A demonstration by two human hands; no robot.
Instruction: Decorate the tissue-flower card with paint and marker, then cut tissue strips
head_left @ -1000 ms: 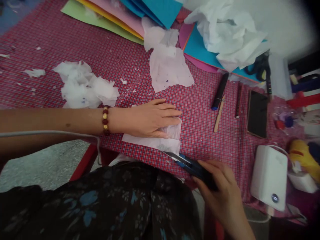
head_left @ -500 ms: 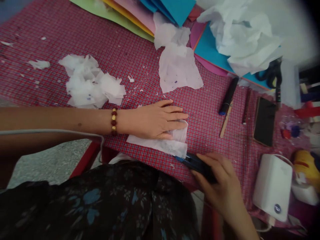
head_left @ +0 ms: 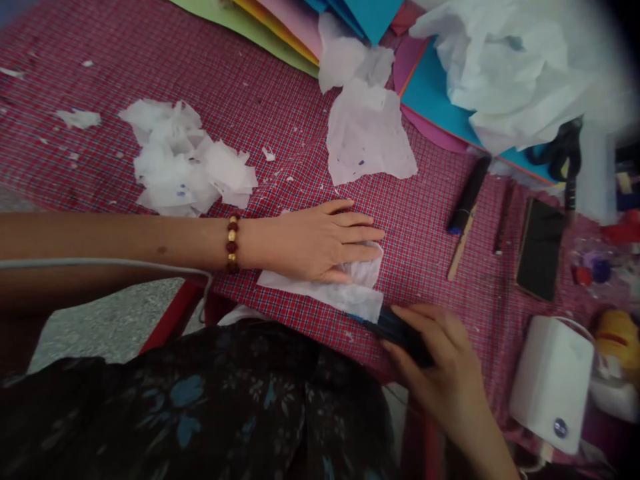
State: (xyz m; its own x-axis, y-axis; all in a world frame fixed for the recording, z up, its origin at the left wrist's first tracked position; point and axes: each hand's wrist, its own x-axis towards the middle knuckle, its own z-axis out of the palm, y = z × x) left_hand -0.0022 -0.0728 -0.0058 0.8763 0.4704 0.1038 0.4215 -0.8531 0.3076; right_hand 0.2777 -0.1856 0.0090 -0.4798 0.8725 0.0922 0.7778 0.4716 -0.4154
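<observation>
My left hand [head_left: 325, 241] lies flat with its fingers apart, pressing a thin white sheet of paper [head_left: 367, 305] onto the checked cloth near the table's front edge. The palm covers much of that sheet. At the sheet's lower right corner, my right hand [head_left: 445, 353] grips a dark blue and black stapler [head_left: 403, 333]. Its blue tip reaches under the paper's edge, and the hand hides its rear end. Beyond my left wrist sits a heap of torn white tissue [head_left: 185, 160]. Further out lies another white tissue piece [head_left: 370, 137] with small dark specks.
Coloured paper sheets [head_left: 280, 33] and crumpled white paper [head_left: 520, 73] fill the far side. To the right are a marker [head_left: 470, 193], a wooden stick [head_left: 461, 245], a phone [head_left: 541, 248], scissors [head_left: 567, 150] and a white device [head_left: 553, 383]. A cable [head_left: 125, 263] crosses my left forearm.
The view has shifted slightly, so the table's things appear further right. The stapler's tip sits a little further under the paper. My left hand stays flat on the sheet.
</observation>
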